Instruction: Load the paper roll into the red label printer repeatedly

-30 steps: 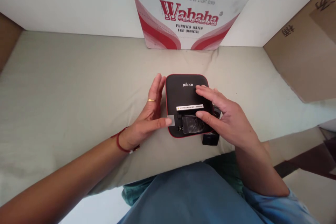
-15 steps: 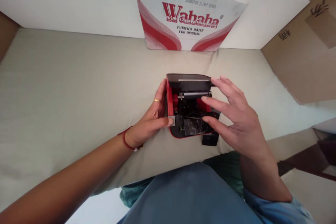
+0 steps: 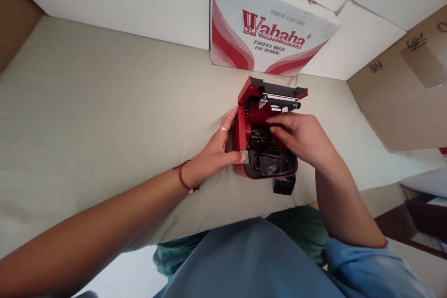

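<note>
Nearest, a small black block (image 3: 284, 185) lies on the surface (image 3: 104, 116), just at the front of the red-and-black printer (image 3: 240, 142). Its compartment is open, with crinkled clear film (image 3: 274, 164) inside. The left hand (image 3: 213, 156) clasps the printer's left side, thumb on a grey button. The right hand (image 3: 303, 139) curls its fingers into the compartment; whether they pinch anything is hidden. The lid (image 3: 275, 91), shut a second ago, now stands raised before the Wahaha carton (image 3: 268, 37).

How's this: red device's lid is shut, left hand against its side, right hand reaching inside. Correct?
No: the head view shows the lid open, tilted up at the back. Left hand against the red device at its side, right hand reaching inside, as said.
</note>
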`<state>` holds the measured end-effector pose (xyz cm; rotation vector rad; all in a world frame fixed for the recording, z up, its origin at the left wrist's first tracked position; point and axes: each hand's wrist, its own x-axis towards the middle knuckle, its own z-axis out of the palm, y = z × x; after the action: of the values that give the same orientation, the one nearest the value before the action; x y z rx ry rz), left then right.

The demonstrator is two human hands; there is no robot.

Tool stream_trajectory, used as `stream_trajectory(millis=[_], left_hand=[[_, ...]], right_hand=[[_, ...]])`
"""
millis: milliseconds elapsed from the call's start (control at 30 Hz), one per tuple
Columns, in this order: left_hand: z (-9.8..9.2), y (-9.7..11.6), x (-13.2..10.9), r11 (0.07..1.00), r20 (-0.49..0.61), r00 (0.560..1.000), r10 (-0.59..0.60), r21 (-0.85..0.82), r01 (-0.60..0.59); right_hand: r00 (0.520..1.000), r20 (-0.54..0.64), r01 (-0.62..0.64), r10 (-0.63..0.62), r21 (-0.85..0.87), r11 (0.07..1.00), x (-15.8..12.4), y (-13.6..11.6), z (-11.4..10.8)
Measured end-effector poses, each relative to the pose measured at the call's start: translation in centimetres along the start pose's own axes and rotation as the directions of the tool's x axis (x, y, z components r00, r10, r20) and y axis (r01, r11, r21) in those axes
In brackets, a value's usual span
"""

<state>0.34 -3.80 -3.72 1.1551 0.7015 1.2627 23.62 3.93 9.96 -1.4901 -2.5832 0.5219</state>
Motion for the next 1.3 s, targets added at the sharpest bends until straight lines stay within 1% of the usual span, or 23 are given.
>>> stream_trajectory(millis=[67,133,200,300,367,400,467,533,567,633,667,733,800,833,867,933,1000,1033,1067,1100,1167,1233,1300], left_hand=[[-0.1,0.0,0.0,1.0,-0.003,1.0,-0.008,0.025,0.008],[-0.3,0.0,0.0,0.999,-0.004,1.0,-0.018,0.027,0.018],[-0.4,0.1,0.1,0.999,0.001,1.0,-0.023,0.029,0.023],[-0.5,0.0,0.2,0.999,0.0,1.0,-0.022,0.042,0.022],[-0.5,-0.1,0.3,0.999,-0.006,1.0,-0.013,0.046,0.014],[-0.5,-0.1,0.3,0.999,-0.01,1.0,-0.008,0.047,0.008],[-0.5,-0.2,0.3,0.999,-0.011,1.0,-0.001,0.049,0.001],[-0.4,-0.2,0.3,0.999,-0.005,1.0,-0.016,0.031,0.016],[-0.4,-0.2,0.2,0.999,0.0,0.999,-0.032,0.008,0.032],[-0.4,-0.3,0.2,0.997,0.01,0.998,-0.064,-0.04,0.064],[-0.5,-0.3,0.1,0.995,0.012,0.997,-0.075,-0.057,0.076],[-0.6,-0.4,0.0,0.994,0.007,0.996,-0.086,-0.065,0.087],[-0.7,-0.6,0.0,0.995,0.0,0.996,-0.087,-0.052,0.087],[-0.8,-0.7,0.0,0.995,-0.001,0.996,-0.086,-0.047,0.085],[-0.8,-0.8,0.0,0.996,0.0,0.997,-0.08,-0.041,0.079],[-0.9,-0.8,0.0,0.998,0.0,0.998,-0.06,-0.035,0.06],[-0.9,-0.8,-0.1,0.998,-0.004,0.999,-0.046,-0.036,0.046],[-0.9,-0.7,-0.1,0.998,-0.007,0.999,-0.046,-0.039,0.046],[-0.8,-0.7,-0.1,0.998,-0.011,0.999,-0.051,-0.043,0.05],[-0.7,-0.5,-0.1,0.997,-0.016,0.998,-0.059,-0.051,0.058],[-0.6,-0.4,-0.1,0.995,-0.02,0.997,-0.077,-0.072,0.076],[-0.4,-0.3,0.0,0.993,-0.018,0.997,-0.081,-0.092,0.079],[-0.4,-0.3,0.1,0.992,-0.022,0.997,-0.073,-0.102,0.071]], right_hand=[[0.993,0.112,0.003,0.024,-0.232,0.973,0.8,-1.2,-0.3],[0.978,0.2,0.032,0.055,-0.407,0.913,1.1,-2.7,-0.6],[0.962,0.259,0.056,0.086,-0.499,0.865,1.4,-4.0,-0.7],[0.948,0.3,0.08,0.104,-0.544,0.835,2.0,-4.8,-0.7],[0.948,0.311,0.101,0.068,-0.497,0.862,1.9,-4.5,-0.9],[0.951,0.307,0.108,0.036,-0.439,0.892,1.5,-4.1,-1.2],[0.966,0.255,0.103,-0.036,-0.254,0.962,-0.3,-2.7,-2.3],[0.986,0.151,0.069,-0.063,-0.033,0.997,-3.1,-0.6,-4.1],[0.995,0.091,0.041,-0.046,0.064,0.997,-4.7,0.6,-5.1],[0.999,0.005,-0.034,0.034,0.185,0.982,-7.6,3.8,-7.0],[0.996,-0.01,-0.082,0.086,0.222,0.972,-8.8,5.5,-7.8],[0.985,0.065,-0.169,0.158,0.252,0.953,-10.2,9.2,-8.3],[0.958,0.182,-0.258,0.223,0.205,0.944,-10.5,12.5,-7.8],[0.943,0.215,-0.291,0.253,0.167,0.942,-10.2,13.7,-7.1],[0.936,0.219,-0.31,0.277,0.134,0.941,-9.9,14.6,-6.2],[0.948,0.144,-0.301,0.284,0.114,0.947,-8.8,15.2,-4.2],[0.966,0.024,-0.256,0.256,0.154,0.954,-7.7,14.4,-2.1],[0.972,-0.001,-0.232,0.236,0.184,0.955,-7.1,13.6,-1.1],[0.977,0.007,-0.208,0.212,0.21,0.955,-6.5,12.7,-0.2],[0.983,0.043,-0.186,0.181,0.219,0.958,-6.0,11.8,0.6],[0.983,0.144,-0.136,0.111,0.177,0.975,-5.3,10.2,1.6],[0.981,0.181,-0.091,0.075,0.081,0.993,-5.5,9.2,1.6],[0.987,0.152,-0.049,0.047,0.009,0.999,-6.7,9.0,0.3]])
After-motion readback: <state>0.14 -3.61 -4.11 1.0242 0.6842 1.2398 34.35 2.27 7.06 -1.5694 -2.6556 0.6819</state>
